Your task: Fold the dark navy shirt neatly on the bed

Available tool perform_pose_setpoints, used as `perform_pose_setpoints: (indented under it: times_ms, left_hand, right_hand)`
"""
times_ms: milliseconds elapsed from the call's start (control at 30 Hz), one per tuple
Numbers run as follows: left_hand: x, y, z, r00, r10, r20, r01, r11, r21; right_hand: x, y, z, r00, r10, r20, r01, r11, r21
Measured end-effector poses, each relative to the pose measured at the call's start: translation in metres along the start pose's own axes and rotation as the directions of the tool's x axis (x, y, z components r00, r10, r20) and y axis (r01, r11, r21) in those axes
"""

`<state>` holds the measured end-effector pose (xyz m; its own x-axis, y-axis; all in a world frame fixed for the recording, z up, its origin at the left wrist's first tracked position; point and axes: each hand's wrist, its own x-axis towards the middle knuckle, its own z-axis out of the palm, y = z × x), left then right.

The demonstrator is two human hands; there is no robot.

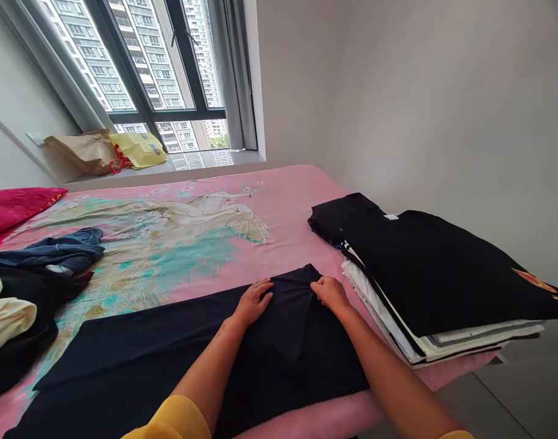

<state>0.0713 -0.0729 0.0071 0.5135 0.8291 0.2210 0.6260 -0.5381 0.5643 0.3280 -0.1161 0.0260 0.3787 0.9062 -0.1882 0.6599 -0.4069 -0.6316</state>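
A pair of dark navy trousers (169, 347) lies spread across the near part of the bed, legs toward the left and the wider end at the right. My left hand (255, 301) rests on the far edge of the cloth, fingers stretched out and pressing lightly on it. At the far right corner, my right hand (330, 292) has its fingers closed on the fabric, which creases beside them. Right of that hand stands a stack of folded clothes (379, 323), topped by a black T-shirt (425, 262) with a pale neck label.
A pink bedsheet (288, 195) with a peacock print covers the bed. Loose clothes (22, 305) are heaped at the left, near a red pillow (17, 210). Paper and yellow bags (139, 149) sit on the windowsill. A wall borders the right side.
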Motion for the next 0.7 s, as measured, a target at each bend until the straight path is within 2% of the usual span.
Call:
perform_pose_setpoints:
  times_ms: [67,133,167,233,267,300,333,367,400,467,500,567,633,700]
  left_hand:
    - [-0.001,0.003,-0.001,0.998,0.03,0.05,-0.033,0.997,0.073]
    - [-0.001,0.006,-0.002,0.993,0.052,0.103,-0.068,0.985,0.158]
    - [-0.001,0.007,-0.002,0.991,0.056,0.121,-0.079,0.978,0.192]
    - [-0.001,0.009,-0.001,0.989,0.054,0.14,-0.087,0.965,0.246]
    - [-0.001,0.01,0.0,0.988,0.05,0.143,-0.087,0.96,0.267]
    - [-0.002,0.01,0.0,0.989,0.044,0.143,-0.084,0.954,0.287]
    - [-0.002,0.01,0.001,0.99,0.035,0.139,-0.077,0.95,0.303]
    - [-0.003,0.01,0.001,0.991,0.026,0.133,-0.067,0.947,0.316]
    - [-0.003,0.01,0.001,0.992,0.016,0.126,-0.056,0.945,0.324]
    - [-0.004,0.01,0.002,0.993,0.006,0.116,-0.044,0.944,0.326]
    - [-0.004,0.009,0.002,0.993,0.005,0.117,-0.042,0.946,0.322]
    - [-0.003,0.009,0.003,0.992,0.001,0.126,-0.041,0.949,0.312]
    - [-0.002,0.009,0.003,0.99,-0.007,0.142,-0.037,0.951,0.308]
    - [-0.002,0.009,0.002,0.987,-0.018,0.161,-0.033,0.951,0.309]
  right_hand:
    - [-0.006,-0.006,-0.002,0.994,-0.04,-0.097,0.04,0.999,0.001]
    - [-0.015,-0.019,-0.001,0.961,-0.209,-0.178,0.213,0.977,0.002]
    - [-0.021,-0.028,0.001,0.924,-0.337,-0.18,0.341,0.94,-0.009]
    - [-0.031,-0.045,0.009,0.816,-0.574,-0.067,0.572,0.819,-0.049]
    - [-0.034,-0.052,0.015,0.771,-0.635,0.043,0.636,0.768,-0.072]
    - [-0.036,-0.056,0.02,0.746,-0.646,0.159,0.664,0.741,-0.104]
    - [-0.036,-0.058,0.025,0.747,-0.615,0.254,0.658,0.738,-0.15]
    - [-0.035,-0.056,0.029,0.774,-0.551,0.312,0.622,0.754,-0.211]
    - [-0.032,-0.052,0.03,0.82,-0.47,0.326,0.559,0.78,-0.281]
    - [-0.024,-0.037,0.028,0.92,-0.298,0.256,0.383,0.829,-0.409]
    - [-0.02,-0.029,0.024,0.954,-0.222,0.204,0.292,0.844,-0.45]
    - [-0.015,-0.018,0.015,0.987,-0.109,0.118,0.153,0.861,-0.485]
    - [-0.014,-0.016,0.008,0.992,-0.114,0.049,0.124,0.868,-0.48]
    - [-0.014,-0.021,0.008,0.965,-0.26,0.021,0.241,0.857,-0.456]
